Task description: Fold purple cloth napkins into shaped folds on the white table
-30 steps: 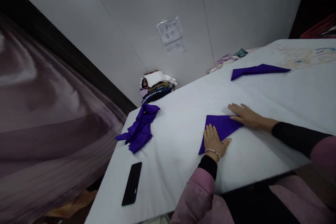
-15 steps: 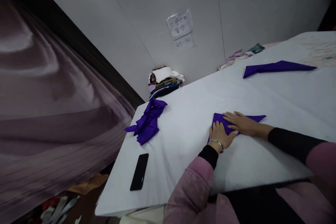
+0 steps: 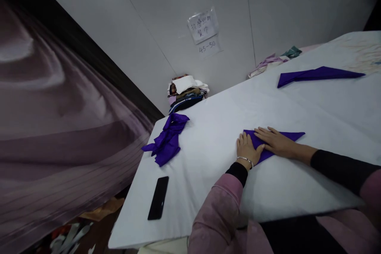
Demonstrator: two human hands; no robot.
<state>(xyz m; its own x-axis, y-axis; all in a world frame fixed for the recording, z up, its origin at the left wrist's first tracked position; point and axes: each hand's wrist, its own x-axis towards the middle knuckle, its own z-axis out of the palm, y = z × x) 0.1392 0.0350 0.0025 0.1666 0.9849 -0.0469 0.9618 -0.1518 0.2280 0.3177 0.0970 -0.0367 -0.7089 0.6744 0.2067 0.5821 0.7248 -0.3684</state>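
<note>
A purple napkin (image 3: 291,136), folded to a pointed shape, lies flat on the white-covered table (image 3: 208,158) under both hands. My left hand (image 3: 248,147) rests on its left edge with fingers stretched out; a silver bracelet circles the wrist. Across the upper middle of the cloth lies my right hand (image 3: 274,142), flat, its fingers pointing left toward the left hand. The hands hide part of the cloth. Farther back on the right is a long, narrow folded purple napkin (image 3: 320,74). Crumpled purple cloth (image 3: 168,139) sits near the table's left edge.
A black phone (image 3: 158,198) lies at the front left of the table. Behind the table are a stack of folded clothes (image 3: 187,93) and more fabric (image 3: 270,63). Paper signs (image 3: 204,27) hang on the grey wall. A pinkish curtain (image 3: 65,139) fills the left side.
My left hand has slid slightly left to the cloth's edge, uncovering more of its lower part. The right hand has shifted slightly right along the cloth. The view has moved slightly.
</note>
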